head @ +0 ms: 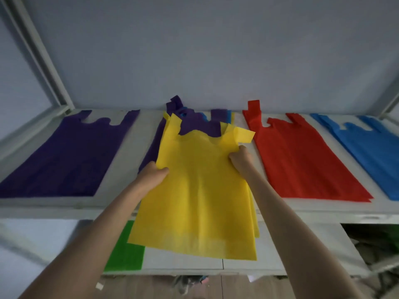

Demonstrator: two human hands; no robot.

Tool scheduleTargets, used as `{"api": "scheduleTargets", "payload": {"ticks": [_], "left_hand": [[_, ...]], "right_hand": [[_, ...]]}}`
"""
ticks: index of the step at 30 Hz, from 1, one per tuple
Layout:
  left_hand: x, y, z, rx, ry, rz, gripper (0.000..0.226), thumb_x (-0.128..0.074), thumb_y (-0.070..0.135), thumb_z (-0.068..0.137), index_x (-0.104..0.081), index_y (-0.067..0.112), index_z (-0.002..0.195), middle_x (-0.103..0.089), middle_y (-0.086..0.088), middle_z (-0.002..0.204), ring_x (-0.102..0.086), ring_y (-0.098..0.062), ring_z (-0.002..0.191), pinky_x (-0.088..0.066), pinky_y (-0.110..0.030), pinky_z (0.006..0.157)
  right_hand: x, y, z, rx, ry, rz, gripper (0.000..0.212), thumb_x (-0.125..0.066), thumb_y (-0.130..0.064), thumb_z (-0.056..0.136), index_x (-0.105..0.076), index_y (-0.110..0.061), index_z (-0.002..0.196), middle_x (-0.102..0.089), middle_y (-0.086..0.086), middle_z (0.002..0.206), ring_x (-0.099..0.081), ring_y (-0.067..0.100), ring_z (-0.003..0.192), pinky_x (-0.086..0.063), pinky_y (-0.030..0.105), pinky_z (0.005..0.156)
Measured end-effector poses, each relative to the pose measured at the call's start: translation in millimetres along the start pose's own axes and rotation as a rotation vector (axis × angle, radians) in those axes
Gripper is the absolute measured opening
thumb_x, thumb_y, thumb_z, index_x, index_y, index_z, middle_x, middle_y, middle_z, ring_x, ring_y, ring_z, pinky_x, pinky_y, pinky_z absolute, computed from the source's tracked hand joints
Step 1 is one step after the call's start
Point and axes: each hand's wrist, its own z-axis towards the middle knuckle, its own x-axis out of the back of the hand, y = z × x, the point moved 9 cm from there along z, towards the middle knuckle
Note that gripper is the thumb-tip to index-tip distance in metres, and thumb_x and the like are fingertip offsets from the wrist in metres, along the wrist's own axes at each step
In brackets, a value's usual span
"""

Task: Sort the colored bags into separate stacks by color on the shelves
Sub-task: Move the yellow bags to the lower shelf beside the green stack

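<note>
White shelf (138, 134) is carrying sorted stacks; your left hand (154, 174) and right hand (240, 159) are pinching the yellow bag (203, 190) by its side edges, just above the mixed pile (194, 124).

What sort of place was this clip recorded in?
Probably a storeroom or a small packing workspace, not a home kitchen or a shop floor. Bare white metal shelves stand against a plain wall, flat carrier bags lie on them in piles by colour, such as the red stack, and both hands hold a yellow bag.
</note>
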Motion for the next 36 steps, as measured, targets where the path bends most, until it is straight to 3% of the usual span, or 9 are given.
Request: {"api": "scheduleTargets", "payload": {"ticks": [6,10,12,15,21,24,28,31,36], "left_hand": [[4.1,-60.8,-94.9,-0.062,-0.029,-0.102,0.009,-0.045,0.019,0.092,-0.048,0.011,0.094,-0.046,-0.002,0.072,-0.046,-0.016,0.063,-0.032,-0.026,0.054],[3.7,-93.0,-154.0,-0.051,-0.053,-0.081,0.009,-0.045,0.021,0.093,-0.049,0.014,0.088,-0.048,-0.002,0.072,-0.048,-0.018,0.063,-0.034,-0.027,0.056],[-3.3,-109.9,-173.6,-0.029,-0.1,-0.12,0.01,-0.045,0.02,0.094,-0.053,0.015,0.09,-0.05,-0.003,0.075,-0.049,-0.018,0.064,-0.038,-0.027,0.058],[-18.6,-135.0,-193.6,0.015,-0.139,-0.125,0.038,-0.046,0.023,0.092,-0.048,0.005,0.126,-0.058,-0.011,0.1,-0.057,-0.024,0.085,-0.048,-0.034,0.077],[-59.2,-172.8,-220.1,0.104,-0.182,-0.118,0.042,-0.046,0.02,0.093,-0.046,-0.001,0.13,-0.052,-0.009,0.086,-0.05,-0.019,0.07,-0.038,-0.028,0.059],[-85.4,-192.2,-230.2,0.174,-0.218,-0.114,0.037,-0.047,0.021,0.092,-0.05,0.001,0.123,-0.052,-0.01,0.087,-0.05,-0.021,0.072,-0.037,-0.029,0.063],[-120.8,-218.4,-236.7,0.22,-0.263,-0.134,0.006,-0.046,0.013,0.092,-0.05,0.013,0.086,-0.046,-0.004,0.07,-0.043,-0.015,0.059,-0.032,-0.027,0.055],[-142.1,-235.8,-226.9,0.23,-0.308,-0.175,0.024,-0.045,0.008,0.091,-0.046,0.018,0.069,-0.044,-0.005,0.065,-0.043,-0.019,0.057,-0.032,-0.028,0.057],[-166.4,-251.0,-181.5,0.244,-0.317,-0.224,0.019,-0.044,0.008,0.09,-0.053,0.023,0.099,-0.057,-0.006,0.082,-0.052,-0.018,0.065,-0.039,-0.026,0.058]], "right_hand": [[-9.4,28.9,-116.1,0.004,0.06,0.016,0.044,-0.04,-0.005,0.088,-0.045,-0.005,0.132,-0.055,0.02,0.127,-0.053,0.034,0.116,-0.044,0.036,0.083],[-12.9,49.2,-181.5,-0.014,0.056,0.025,0.036,-0.042,-0.003,0.089,-0.047,0.001,0.125,-0.052,0.015,0.103,-0.051,0.026,0.095,-0.038,0.029,0.065],[-14.3,59.3,-204.5,-0.006,0.041,0.063,0.036,-0.043,-0.002,0.089,-0.048,0.003,0.124,-0.049,0.013,0.1,-0.047,0.022,0.092,-0.038,0.03,0.07],[-17.8,82.6,-230.4,-0.027,0.031,0.096,0.038,-0.044,-0.003,0.087,-0.049,0.0,0.125,-0.057,0.021,0.118,-0.054,0.033,0.11,-0.045,0.039,0.087],[-28.8,151.9,-259.9,-0.145,-0.039,0.075,0.038,-0.044,-0.005,0.087,-0.049,-0.001,0.124,-0.056,0.021,0.122,-0.053,0.037,0.112,-0.046,0.044,0.091],[-39.5,195.9,-267.5,-0.238,-0.089,0.062,0.038,-0.044,-0.006,0.087,-0.049,-0.002,0.124,-0.057,0.021,0.121,-0.054,0.036,0.111,-0.047,0.043,0.09],[-57.0,251.3,-266.3,-0.358,-0.124,0.005,0.036,-0.046,-0.009,0.088,-0.048,0.001,0.123,-0.058,0.021,0.118,-0.054,0.035,0.109,-0.046,0.044,0.094],[-74.3,282.9,-258.8,-0.433,-0.15,0.0,0.037,-0.046,-0.009,0.09,-0.044,0.003,0.125,-0.055,0.02,0.113,-0.053,0.033,0.105,-0.045,0.044,0.095],[-109.9,307.6,-218.4,-0.455,-0.174,0.016,0.042,-0.037,-0.016,0.097,-0.035,0.002,0.135,-0.048,0.021,0.132,-0.047,0.037,0.12,-0.04,0.046,0.1]]}}
